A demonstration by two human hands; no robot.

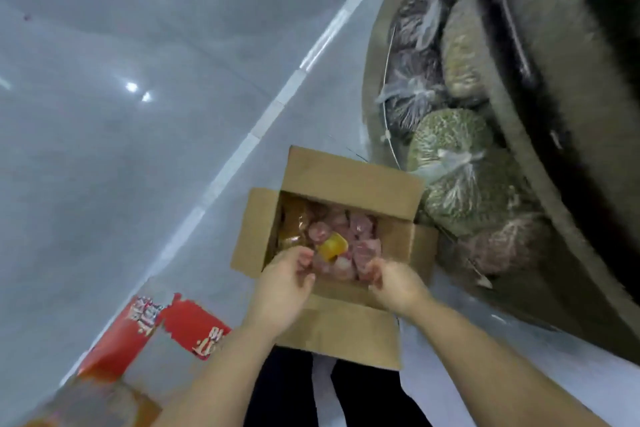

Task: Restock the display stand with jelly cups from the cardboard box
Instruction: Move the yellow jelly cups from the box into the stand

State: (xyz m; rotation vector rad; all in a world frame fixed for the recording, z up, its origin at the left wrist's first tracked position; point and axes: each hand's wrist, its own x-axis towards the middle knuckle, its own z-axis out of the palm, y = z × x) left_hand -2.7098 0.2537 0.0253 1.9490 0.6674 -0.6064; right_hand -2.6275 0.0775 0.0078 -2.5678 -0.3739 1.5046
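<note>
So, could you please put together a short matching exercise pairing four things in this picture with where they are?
Things:
1. yellow jelly cup
2. cardboard box
3. red carton
4. bagged dry goods

Places:
A. on the floor, to the left of the person's arms
B. inside the box, among pink cups
C. stacked along the display stand, at the right
D. open on the floor, in front of the person

Pairs: 1-B, 2-D, 3-A, 4-C
</note>
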